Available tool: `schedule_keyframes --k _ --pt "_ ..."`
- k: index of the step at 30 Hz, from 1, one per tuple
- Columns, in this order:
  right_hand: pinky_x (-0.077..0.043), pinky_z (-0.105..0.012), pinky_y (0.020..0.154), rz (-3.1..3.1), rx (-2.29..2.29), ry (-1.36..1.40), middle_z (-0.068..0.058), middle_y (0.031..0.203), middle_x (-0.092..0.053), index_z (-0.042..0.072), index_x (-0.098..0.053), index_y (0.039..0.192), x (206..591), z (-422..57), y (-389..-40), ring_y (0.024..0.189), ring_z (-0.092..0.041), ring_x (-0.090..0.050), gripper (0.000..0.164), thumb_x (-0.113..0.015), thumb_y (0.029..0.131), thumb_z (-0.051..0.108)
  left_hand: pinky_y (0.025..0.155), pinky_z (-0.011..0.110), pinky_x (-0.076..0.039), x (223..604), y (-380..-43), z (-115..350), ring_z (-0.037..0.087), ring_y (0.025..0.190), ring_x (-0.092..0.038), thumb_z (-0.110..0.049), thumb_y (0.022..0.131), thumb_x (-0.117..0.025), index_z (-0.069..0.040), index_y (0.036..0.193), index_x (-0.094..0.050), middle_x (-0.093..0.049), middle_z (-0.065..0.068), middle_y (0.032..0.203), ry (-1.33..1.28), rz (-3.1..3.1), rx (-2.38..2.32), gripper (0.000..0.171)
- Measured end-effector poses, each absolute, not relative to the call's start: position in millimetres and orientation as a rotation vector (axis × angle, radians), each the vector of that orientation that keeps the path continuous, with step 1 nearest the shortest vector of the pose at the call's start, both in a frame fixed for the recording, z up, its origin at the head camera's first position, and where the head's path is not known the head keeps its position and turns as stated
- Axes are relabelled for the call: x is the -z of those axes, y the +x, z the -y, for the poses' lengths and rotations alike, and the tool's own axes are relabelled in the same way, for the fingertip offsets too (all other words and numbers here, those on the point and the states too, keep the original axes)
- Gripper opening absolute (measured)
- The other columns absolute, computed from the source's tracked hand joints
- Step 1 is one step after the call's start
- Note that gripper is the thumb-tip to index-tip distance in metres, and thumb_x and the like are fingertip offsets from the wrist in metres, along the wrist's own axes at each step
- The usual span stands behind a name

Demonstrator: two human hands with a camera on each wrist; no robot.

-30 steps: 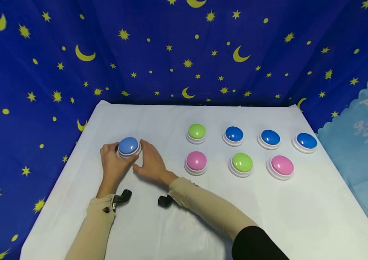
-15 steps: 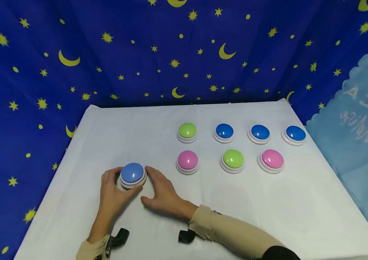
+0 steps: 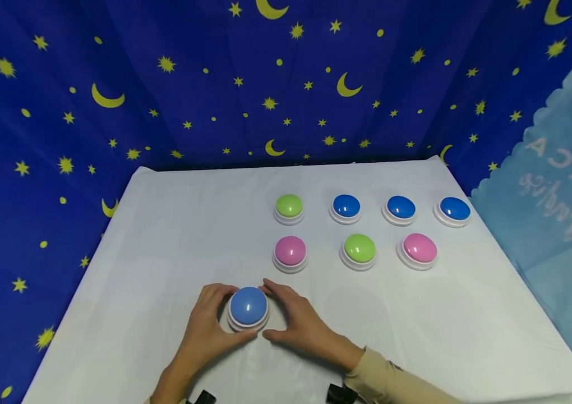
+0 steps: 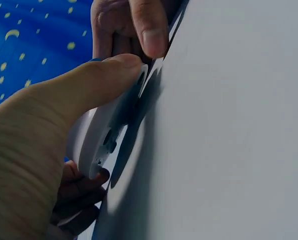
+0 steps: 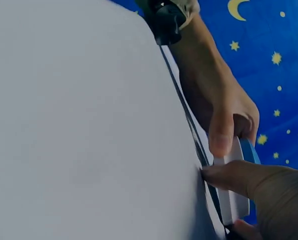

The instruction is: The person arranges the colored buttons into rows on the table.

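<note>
1. A white table point(image 3: 165, 235) is seen in front of a starry blue backdrop point(image 3: 165, 84), with a pale blue cloth point(image 3: 558, 185) hung at the right.
2. Seven buttons are already laid out in two rows. The back row is made up of a green one point(image 3: 289, 206) and three blue ones point(image 3: 346, 206) point(image 3: 400, 207) point(image 3: 455, 209). The front row is pink point(image 3: 290, 251), green point(image 3: 359, 248), pink point(image 3: 419, 248).
3. So most of the grid looks done. No button sits in front of those rows yet, and the eighth one hasn't been let go of, so its placing can be judged as unfinished.
4. That eighth one, the blue button point(image 3: 248, 307), is found near the table's front edge, just ahead of the front-row pink button and well apart from the rows. In the wrist views its white base looks tipped off the table on one side, though that's hard to call for sure.
5. The left hand point(image 3: 205, 331) is curled round the button's left side, thumb pressed to the rim.
6. The right hand point(image 3: 298, 325) is cupped on the right side, its fingers bent onto the rim too. Both forearms are angled in from the near edge.
</note>
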State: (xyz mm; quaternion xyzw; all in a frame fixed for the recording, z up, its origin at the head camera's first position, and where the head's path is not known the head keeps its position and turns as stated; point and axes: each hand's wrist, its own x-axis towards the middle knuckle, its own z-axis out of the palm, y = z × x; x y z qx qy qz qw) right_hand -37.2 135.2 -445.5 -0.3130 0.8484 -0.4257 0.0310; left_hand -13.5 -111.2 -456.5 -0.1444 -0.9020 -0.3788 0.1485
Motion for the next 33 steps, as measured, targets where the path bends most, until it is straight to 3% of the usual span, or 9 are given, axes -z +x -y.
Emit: schedule_keyframes --k 8,15,19,25,33 --pt "-0.051 -0.043 0.111 -2.791 1.275 -0.991 -0.007 0.145 -0.064 0.003 -0.050 0.152 449 -181 -17 0.134 -0.025 -0.062 0.100 -0.099 0.068 0.025 0.100 0.038 -0.052 457 -14 66 0.015 0.117 -0.059 -0.046 0.054 -0.105 -0.009 0.128 -0.069 -0.065 -0.002 0.123 -0.714 2.525 1.166 0.090" --pt "-0.045 -0.026 0.114 -2.884 1.249 -0.918 -0.006 0.144 -0.063 0.004 -0.052 0.152 450 -219 0 0.131 -0.021 -0.061 0.106 -0.103 0.062 0.028 0.098 0.041 -0.058 459 -7 22 0.016 0.119 -0.065 -0.044 0.065 -0.101 -0.006 0.138 -0.066 -0.062 0.000 0.130 -0.856 2.484 1.333 0.089" --pt "-0.045 -0.022 0.111 -2.880 1.257 -0.860 -0.004 0.140 -0.061 0.006 -0.054 0.151 448 -238 7 0.128 -0.019 -0.061 0.102 -0.103 0.064 0.028 0.100 0.040 -0.058 457 -6 -1 0.016 0.121 -0.064 -0.043 0.071 -0.099 -0.005 0.144 -0.061 -0.058 0.004 0.135 -0.943 2.496 1.404 0.091" --pt "-0.049 -0.025 0.105 -2.890 1.250 -0.803 -0.001 0.135 -0.058 0.012 -0.058 0.144 446 -266 10 0.123 -0.017 -0.061 0.092 -0.101 0.067 0.037 0.101 0.038 -0.057 439 -15 -29 0.017 0.120 -0.064 -0.041 0.070 -0.099 -0.007 0.145 -0.059 -0.059 0.005 0.135 -1.102 2.598 1.372 0.091" --pt "-0.042 -0.014 0.106 -2.954 1.192 -0.619 0.004 0.134 -0.057 0.017 -0.058 0.142 441 -313 6 0.123 -0.011 -0.058 0.094 -0.104 0.062 0.036 0.108 0.033 -0.052 430 -38 -81 0.016 0.126 -0.062 -0.043 0.072 -0.097 -0.010 0.146 -0.059 -0.063 0.003 0.137 -1.233 2.679 1.266 0.090"
